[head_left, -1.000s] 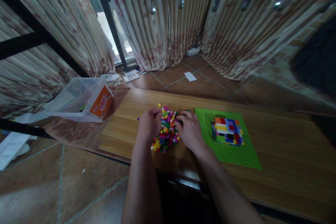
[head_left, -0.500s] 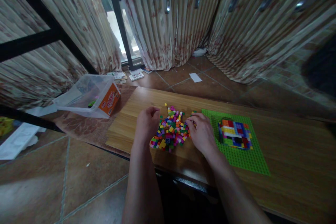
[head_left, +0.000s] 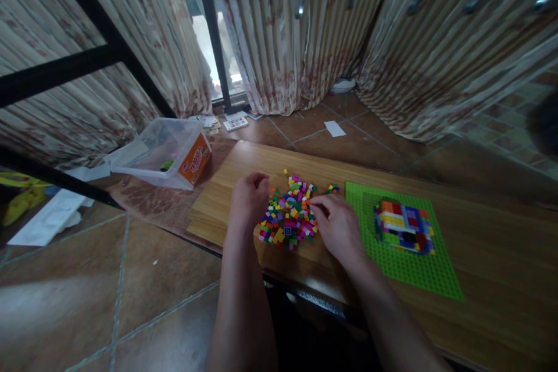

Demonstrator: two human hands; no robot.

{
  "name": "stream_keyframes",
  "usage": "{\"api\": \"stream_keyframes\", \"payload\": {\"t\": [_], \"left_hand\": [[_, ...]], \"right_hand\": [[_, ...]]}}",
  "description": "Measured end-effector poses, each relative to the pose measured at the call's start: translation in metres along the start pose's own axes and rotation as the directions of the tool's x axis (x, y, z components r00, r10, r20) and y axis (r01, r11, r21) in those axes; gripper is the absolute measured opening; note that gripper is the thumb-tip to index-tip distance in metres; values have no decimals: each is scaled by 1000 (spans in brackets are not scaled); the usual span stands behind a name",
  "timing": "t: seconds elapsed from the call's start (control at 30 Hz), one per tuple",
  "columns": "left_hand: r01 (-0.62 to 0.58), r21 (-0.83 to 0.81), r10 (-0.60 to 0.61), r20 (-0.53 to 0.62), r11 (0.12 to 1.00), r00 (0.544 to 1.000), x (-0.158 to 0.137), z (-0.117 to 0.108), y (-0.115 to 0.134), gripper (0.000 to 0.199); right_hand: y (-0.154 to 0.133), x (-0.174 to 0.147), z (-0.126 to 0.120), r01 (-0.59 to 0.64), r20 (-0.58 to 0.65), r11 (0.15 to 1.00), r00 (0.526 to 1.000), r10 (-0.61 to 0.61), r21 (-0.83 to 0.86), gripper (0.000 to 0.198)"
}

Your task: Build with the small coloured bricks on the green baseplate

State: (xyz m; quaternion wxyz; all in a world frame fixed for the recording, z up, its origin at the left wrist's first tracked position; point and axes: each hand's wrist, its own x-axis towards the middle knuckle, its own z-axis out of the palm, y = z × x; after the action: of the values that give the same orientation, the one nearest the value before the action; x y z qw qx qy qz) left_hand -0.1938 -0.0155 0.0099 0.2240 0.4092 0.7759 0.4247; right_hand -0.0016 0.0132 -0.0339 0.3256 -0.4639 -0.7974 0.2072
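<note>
Table (head_left: pixel 501 267) space is tight between the near edge and the heap of bricks (head_left: pixel 290 221), wider beyond, with a green board (head_left: pixel 410 267) on the right. Roughly longest from near to far, the heap lies between the curled left hand (head_left: pixel 249 202) and narrowly pinched right hand (head_left: pixel 339 222); whether either grips a brick cannot be told.

A pile of bricks (head_left: pixel 293 214) lies on the tabletop (head_left: pixel 501 256), between the left hand (head_left: pixel 250 197) and the right hand (head_left: pixel 337 222). Right of the right hand, a baseplate (head_left: pixel 418 273) bears a brick build (head_left: pixel 403 225). Past the tabletop's left end, a bin (head_left: pixel 183 177) rests on a cloth (head_left: pixel 150 203). Beyond the far edge, paper (head_left: pixel 335 128) lies on the floor (head_left: pixel 370 148), before the curtains (head_left: pixel 270 46).
</note>
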Motion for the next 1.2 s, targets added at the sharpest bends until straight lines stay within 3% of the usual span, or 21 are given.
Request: {"api": "stream_keyframes", "payload": {"t": [0.27, 0.47, 0.6, 0.93, 1.2], "left_hand": [[11, -338, -68, -158, 941, 985, 2, -4, 6, 27], [-22, -451, -83, -211, 892, 974, 0, -7, 12, 25], [-38, -490, -81, -219, 871, 972, 0, -7, 11, 21], [-55, -511, -62, -209, 858, 976, 0, -6, 12, 17], [-51, -516, -67, -208, 855, 976, -2, -6, 14, 17]], "right_hand": [[-16, -11, 12, 88, 28, 996, 996, -87, -28, 19], [-29, -21, 21, 213, 145, 975, 969, -202, -63, 22], [-22, -22, 14, 231, 172, 968, 962, -212, -101, 25], [-3, -15, 1, 137, -29, 987, 990, -141, -88, 21], [-37, -34, 5, 262, 173, 965, 950, -260, 15, 19]]}}
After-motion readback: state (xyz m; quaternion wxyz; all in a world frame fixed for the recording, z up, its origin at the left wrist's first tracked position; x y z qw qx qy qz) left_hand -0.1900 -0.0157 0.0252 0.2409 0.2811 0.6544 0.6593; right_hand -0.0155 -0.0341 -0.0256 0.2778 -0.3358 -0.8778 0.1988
